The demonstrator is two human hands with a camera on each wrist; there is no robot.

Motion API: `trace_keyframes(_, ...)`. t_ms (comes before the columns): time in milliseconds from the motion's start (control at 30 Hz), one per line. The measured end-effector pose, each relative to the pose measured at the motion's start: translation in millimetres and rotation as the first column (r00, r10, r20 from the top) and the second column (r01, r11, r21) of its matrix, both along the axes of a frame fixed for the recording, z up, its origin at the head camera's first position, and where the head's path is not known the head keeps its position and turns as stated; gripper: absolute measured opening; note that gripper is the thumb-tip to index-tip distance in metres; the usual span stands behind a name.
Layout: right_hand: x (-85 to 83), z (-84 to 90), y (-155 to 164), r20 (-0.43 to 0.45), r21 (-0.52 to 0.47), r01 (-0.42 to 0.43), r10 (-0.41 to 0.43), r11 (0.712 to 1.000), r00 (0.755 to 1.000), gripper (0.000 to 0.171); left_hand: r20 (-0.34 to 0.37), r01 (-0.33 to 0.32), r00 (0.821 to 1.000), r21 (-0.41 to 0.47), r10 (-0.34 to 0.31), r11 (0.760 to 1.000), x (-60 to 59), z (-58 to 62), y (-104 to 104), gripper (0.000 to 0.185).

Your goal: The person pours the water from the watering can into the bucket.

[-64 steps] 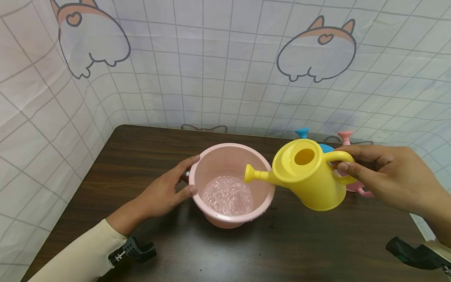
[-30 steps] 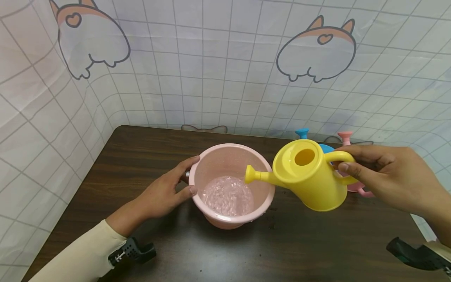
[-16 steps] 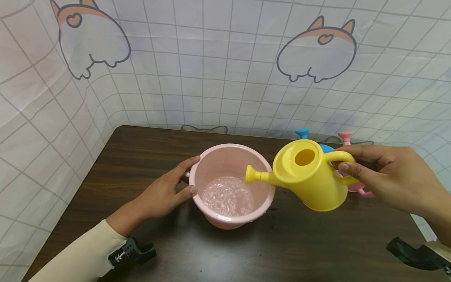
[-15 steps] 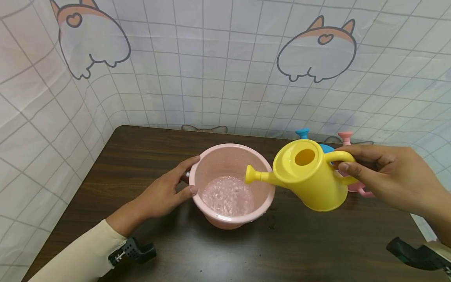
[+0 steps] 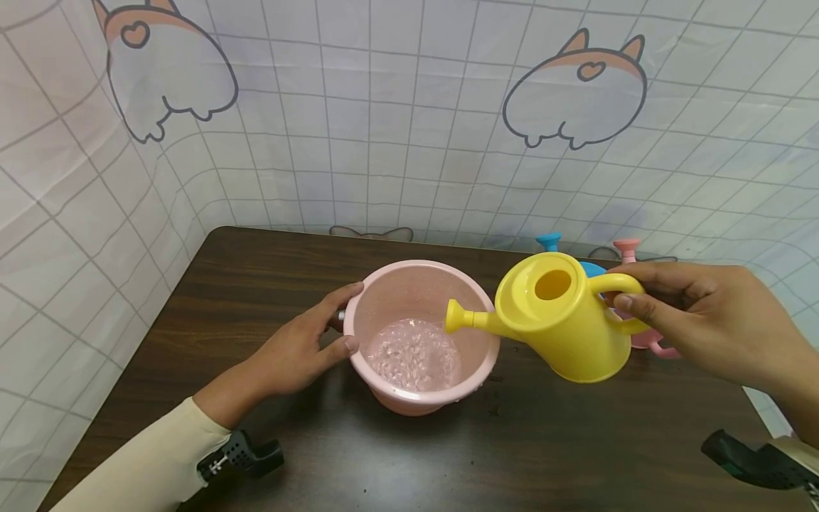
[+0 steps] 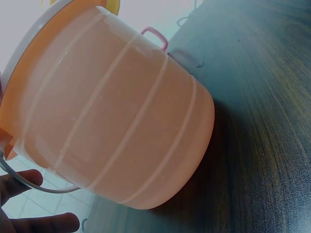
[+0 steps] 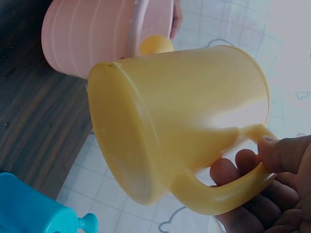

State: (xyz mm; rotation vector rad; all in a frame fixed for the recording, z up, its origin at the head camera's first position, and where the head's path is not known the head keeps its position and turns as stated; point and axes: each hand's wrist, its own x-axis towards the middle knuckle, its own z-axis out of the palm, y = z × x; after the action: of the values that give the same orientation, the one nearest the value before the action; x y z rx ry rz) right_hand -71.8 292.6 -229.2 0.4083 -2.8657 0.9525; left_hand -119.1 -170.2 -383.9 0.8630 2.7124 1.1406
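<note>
My left hand (image 5: 307,348) holds the near-left rim of a pink plastic bucket (image 5: 419,398), thumb and forefinger on the rim. In the left wrist view, other fingers (image 6: 53,223) hang outside by the thin wire handle (image 6: 46,188). Rippling, bubbly water (image 5: 416,355) lies in the bucket. My right hand (image 5: 710,320) grips the handle of a yellow watering can (image 5: 569,334), tilted with its spout (image 5: 467,317) over the bucket's right side. In the right wrist view, fingers (image 7: 279,194) wrap that handle, and the can's base (image 7: 121,136) is off the table.
Behind the yellow can stand a blue watering can (image 5: 591,269) and a pink watering can (image 5: 640,338), both partly hidden. Water drops dot the dark wooden table (image 5: 358,469) right of the bucket. A white grid-patterned cloth (image 5: 384,142) hangs along the table's back and left.
Ripples and bubbles on the water in the bucket shift from frame to frame. Both hands, the bucket and the tilted watering can stay almost in place.
</note>
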Motion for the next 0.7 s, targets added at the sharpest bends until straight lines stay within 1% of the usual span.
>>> trace_keyframes(567, -0.4, 0.2, -0.3, -0.027, 0.009, -0.022, 0.022, 1.000, 0.999, 0.029, 0.001, 0.000, 1.000, 0.005, 0.000, 1.000, 0.0, -0.2, -0.2, 0.072)
trace_keyframes(700, -0.1, -0.1, -0.2, -0.014, -0.003, -0.019, 0.019, 1.000, 1.000, 0.030, 0.002, 0.001, 1.000, 0.006, -0.001, 1.000, 0.1, 0.3, 0.0, 0.072)
